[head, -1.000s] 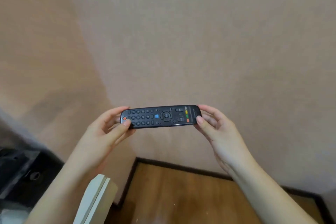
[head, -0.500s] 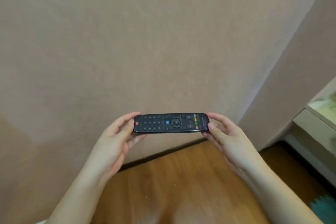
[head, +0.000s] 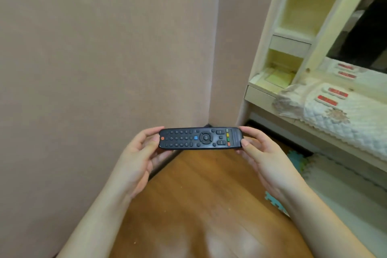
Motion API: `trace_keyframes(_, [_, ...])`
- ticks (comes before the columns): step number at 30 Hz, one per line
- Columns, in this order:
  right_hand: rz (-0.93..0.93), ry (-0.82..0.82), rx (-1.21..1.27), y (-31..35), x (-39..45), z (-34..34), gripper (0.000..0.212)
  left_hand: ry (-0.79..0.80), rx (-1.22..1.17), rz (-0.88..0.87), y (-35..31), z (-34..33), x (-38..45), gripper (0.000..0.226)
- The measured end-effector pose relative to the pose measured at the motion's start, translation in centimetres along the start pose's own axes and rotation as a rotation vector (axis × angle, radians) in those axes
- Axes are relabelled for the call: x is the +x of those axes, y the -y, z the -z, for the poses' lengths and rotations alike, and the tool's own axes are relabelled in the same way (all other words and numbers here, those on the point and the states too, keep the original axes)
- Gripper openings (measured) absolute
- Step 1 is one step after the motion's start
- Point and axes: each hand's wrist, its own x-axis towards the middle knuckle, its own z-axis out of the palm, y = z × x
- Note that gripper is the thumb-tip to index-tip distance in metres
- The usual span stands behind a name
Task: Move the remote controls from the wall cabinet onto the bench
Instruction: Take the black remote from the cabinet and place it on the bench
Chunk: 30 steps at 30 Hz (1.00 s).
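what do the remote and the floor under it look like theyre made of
Remote: looks like matte black plastic, probably with rubbery buttons, given its moulded shell and dull sheen. Floor: seems to be glossy wood or wood-look laminate, showing brown grain and soft glare.

My left hand (head: 138, 161) and right hand (head: 266, 163) cover both ends of the black remote (head: 200, 138); its button labels are too small to read. The frame's right edge cuts off the quilted cover (head: 345, 119), and its red-labelled items (head: 327, 100) blur.
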Motion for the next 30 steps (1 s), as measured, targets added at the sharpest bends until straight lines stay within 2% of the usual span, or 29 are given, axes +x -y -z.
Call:
trace_keyframes(10, [-0.002, -0.243, 0.043, -0.4, -4.8, 16.1, 0.026, 0.198, 0.084, 0.113, 6.7, -15.0, -1.1, 0.02])
trace_keyframes(17, [-0.01, -0.413, 0.082, -0.9, -7.5, 24.2, 0.024, 0.308, 0.152, 0.158, 11.1, -23.4, -1.7, 0.02])
trace_keyframes(24, [-0.012, -0.543, 0.143, -1.6, -7.7, 28.4, 0.026, 0.443, 0.219, 0.192, 13.5, -28.4, 0.5, 0.019])
trace_keyframes(30, [-0.016, -0.635, 0.137, -2.1, -3.4, 28.9, 0.027, 0.511, 0.243, 0.228, 14.4, -30.7, 6.1, 0.019])
